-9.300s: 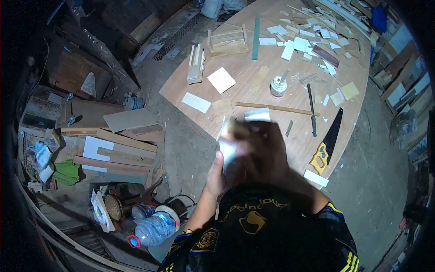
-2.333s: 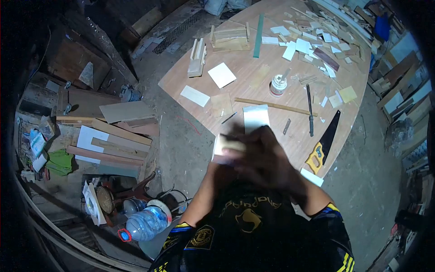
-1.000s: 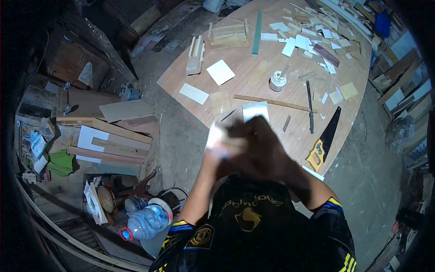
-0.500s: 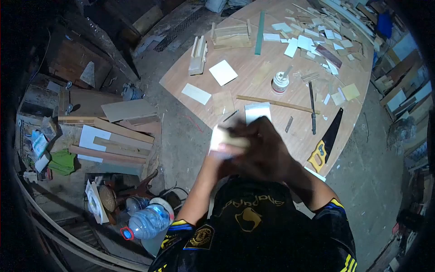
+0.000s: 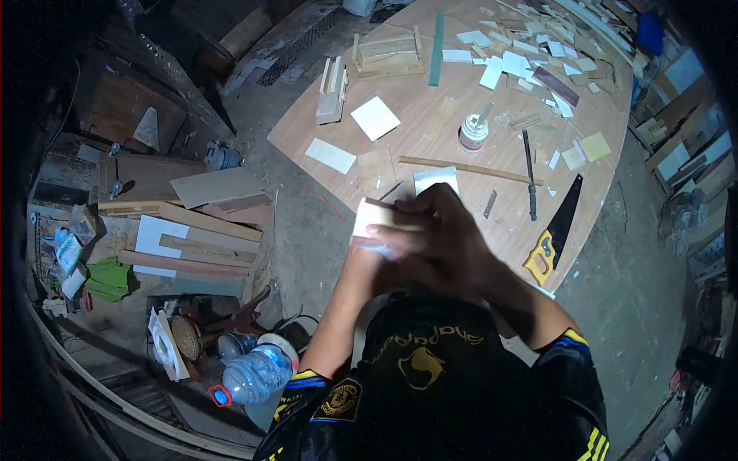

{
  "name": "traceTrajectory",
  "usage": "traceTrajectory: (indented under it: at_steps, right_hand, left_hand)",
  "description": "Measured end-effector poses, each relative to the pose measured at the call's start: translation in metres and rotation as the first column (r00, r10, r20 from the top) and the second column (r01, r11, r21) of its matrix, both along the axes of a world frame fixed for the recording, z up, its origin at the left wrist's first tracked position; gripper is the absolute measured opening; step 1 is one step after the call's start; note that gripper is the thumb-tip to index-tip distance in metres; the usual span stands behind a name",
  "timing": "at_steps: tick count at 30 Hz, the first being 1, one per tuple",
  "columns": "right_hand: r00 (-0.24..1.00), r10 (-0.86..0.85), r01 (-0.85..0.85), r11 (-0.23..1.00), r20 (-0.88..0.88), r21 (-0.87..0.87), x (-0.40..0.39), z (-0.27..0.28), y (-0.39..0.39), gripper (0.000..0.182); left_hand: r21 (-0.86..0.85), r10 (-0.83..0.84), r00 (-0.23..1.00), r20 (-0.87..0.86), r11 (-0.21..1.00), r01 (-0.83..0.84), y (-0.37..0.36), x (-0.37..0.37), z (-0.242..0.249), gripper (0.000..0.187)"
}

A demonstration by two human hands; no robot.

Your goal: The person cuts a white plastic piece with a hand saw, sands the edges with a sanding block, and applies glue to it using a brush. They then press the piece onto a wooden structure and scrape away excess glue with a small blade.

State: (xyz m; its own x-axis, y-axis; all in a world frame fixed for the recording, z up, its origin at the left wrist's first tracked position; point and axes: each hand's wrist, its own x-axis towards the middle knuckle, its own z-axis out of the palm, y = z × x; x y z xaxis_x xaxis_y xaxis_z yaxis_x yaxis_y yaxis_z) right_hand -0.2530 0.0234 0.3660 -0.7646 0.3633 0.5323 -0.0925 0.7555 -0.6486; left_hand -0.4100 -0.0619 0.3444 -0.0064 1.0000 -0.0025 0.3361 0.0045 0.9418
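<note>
Wearing a black jersey [image 5: 442,369] with yellow stripes on the sleeves, the person has both forearms drawn up in front of the chest. From where I stand, the right hand [image 5: 450,234] is on top, its fingers curled around a pale wooden piece [image 5: 367,216] close to the bench's near edge. The left hand [image 5: 393,243] comes up against the same piece from below, but it's so blurred and covered that I can't tell how its fingers sit.

Off to the person's left, below the bench, a clear plastic bottle [image 5: 257,375] with a red cap lies on its side.

On the bench [image 5: 511,238] itself, just past the knuckles, there's a pale sheet [image 5: 436,180], part of it behind the right hand, and over on the right a handsaw [image 5: 565,213] with a yellow handle. A narrow wooden strip [image 5: 470,171] stretches beyond the sheet, its right end by a slim dark tool [image 5: 530,180].

Further back stands an open jar [image 5: 473,138] with a handle poking up out of it. Left of that lie a white rectangular panel [image 5: 330,155] and a squarer white panel [image 5: 375,117]. At the far side I see a long green strip [image 5: 437,50] and, to its right, a litter of offcuts [image 5: 513,65].
</note>
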Motion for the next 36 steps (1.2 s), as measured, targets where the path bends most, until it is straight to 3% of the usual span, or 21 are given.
traceTrajectory:
  at_steps: [1, 2, 4, 5, 8, 9, 14, 16, 17, 18, 20, 22, 24, 26, 27, 28, 29, 32, 33, 34, 36]
  right_hand:
    - [0.999, -0.028, 0.027, 0.997, 0.016, 0.072, -0.001, -0.002, 0.007, 0.04]
    - [0.999, -0.03, 0.029, 0.996, 0.012, 0.079, -0.006, -0.009, 0.012, 0.04]
    - [0.991, -0.101, 0.11, 0.989, -0.091, 0.098, -0.011, -0.025, 0.017, 0.043]
    - [0.99, -0.1, 0.094, 0.994, 0.096, 0.059, -0.004, 0.001, 0.004, 0.04]
    - [0.997, -0.054, 0.049, 0.993, 0.048, 0.111, -0.001, -0.009, 0.008, 0.042]
    - [0.997, -0.057, 0.051, 0.992, 0.045, 0.114, -0.005, -0.013, 0.01, 0.042]
    - [0.999, -0.038, 0.04, 0.996, -0.029, 0.077, 0.0, -0.001, 0.003, 0.043]
    - [0.995, -0.059, 0.065, 0.994, -0.075, 0.09, -0.005, -0.008, 0.016, 0.043]
    - [0.991, -0.083, 0.093, 0.992, -0.108, 0.09, -0.005, -0.01, 0.019, 0.043]
    - [0.991, -0.086, 0.095, 0.992, -0.102, 0.087, -0.001, -0.01, 0.013, 0.043]
    - [0.994, -0.042, 0.047, 0.998, -0.102, 0.047, 0.001, 0.005, -0.001, 0.042]
    - [0.998, -0.014, 0.021, 0.993, -0.058, 0.119, 0.0, 0.003, 0.007, 0.04]
    - [0.99, -0.139, 0.139, 0.98, -0.012, 0.143, -0.005, -0.011, 0.018, 0.04]
    - [0.996, -0.079, 0.087, 0.979, -0.051, 0.182, 0.0, 0.003, 0.012, 0.037]
    - [0.997, -0.065, 0.071, 0.982, -0.038, 0.175, 0.003, 0.016, 0.001, 0.036]
    - [0.998, -0.056, 0.059, 0.985, -0.025, 0.16, 0.005, 0.023, -0.006, 0.035]
    - [0.997, -0.035, 0.024, 0.988, 0.069, 0.149, 0.009, 0.023, -0.004, 0.034]
    - [0.996, 0.035, -0.048, 0.986, 0.084, 0.157, 0.012, -0.004, -0.008, 0.033]
    - [0.995, 0.098, -0.099, 0.994, 0.032, 0.034, 0.015, 0.0, -0.017, 0.045]
    - [0.994, 0.103, -0.103, 0.994, 0.032, 0.023, 0.017, 0.006, -0.019, 0.045]
    - [0.991, -0.074, 0.03, 0.939, -0.116, -0.342, 0.023, 0.02, -0.014, 0.048]
  left_hand:
    - [-0.582, 0.33, 0.928, 0.173, 0.794, -0.174, 0.005, -0.003, -0.016, 0.039]
    - [-0.576, 0.327, 0.929, 0.172, 0.799, -0.175, 0.001, -0.004, -0.018, 0.039]
    - [-0.122, 0.063, 0.891, -0.45, 0.984, -0.131, -0.01, 0.0, -0.021, 0.051]
    - [-0.099, 0.169, 0.948, 0.269, 0.984, -0.148, 0.003, 0.009, -0.008, 0.041]
    - [-0.362, 0.326, 0.589, 0.739, 0.93, -0.061, 0.0, -0.001, -0.053, 0.041]
    - [-0.222, 0.292, 0.956, -0.021, 0.931, -0.289, 0.0, 0.012, 0.007, 0.047]
    - [-0.263, 0.338, 0.832, 0.441, 0.935, -0.24, 0.001, 0.013, 0.006, 0.036]
    - [-0.567, 0.606, 0.754, 0.254, 0.724, -0.392, 0.004, 0.013, 0.007, 0.037]
    - [-0.19, 0.19, 0.928, -0.321, 0.947, -0.259, -0.004, 0.007, -0.002, 0.035]
    - [-0.194, 0.185, 0.93, -0.316, 0.947, -0.255, -0.002, 0.009, -0.004, 0.035]
    - [-0.44, 0.446, 0.72, 0.532, 0.872, -0.215, 0.007, 0.009, 0.001, 0.038]
    - [-0.458, 0.491, 0.823, 0.285, 0.824, -0.333, -0.006, -0.01, -0.036, 0.04]
    - [0.0, 0.087, 0.862, -0.5, 0.995, -0.1, -0.014, -0.011, -0.035, 0.04]
    - [0.07, 0.141, 0.854, -0.5, 0.99, -0.123, -0.011, 0.008, -0.005, 0.037]
    - [-0.179, 0.35, 0.937, 0.01, 0.922, -0.343, -0.007, 0.019, 0.012, 0.034]
    - [-0.492, 0.588, 0.679, 0.439, 0.79, -0.366, -0.007, 0.023, 0.019, 0.031]
    - [-0.139, 0.152, 0.988, -0.011, 0.979, -0.152, -0.026, -0.005, -0.046, 0.028]
    - [0.192, 0.231, 0.959, -0.163, 0.961, -0.199, -0.037, -0.016, -0.078, 0.027]
    - [-0.089, 0.308, 0.819, 0.484, 0.949, -0.304, -0.032, -0.008, -0.046, 0.022]
    - [-0.105, 0.344, 0.939, 0.03, 0.935, -0.339, -0.029, -0.009, -0.017, 0.019]
    - [-0.054, 0.456, 0.867, 0.2, 0.889, -0.455, -0.031, -0.006, -0.009, 0.02]
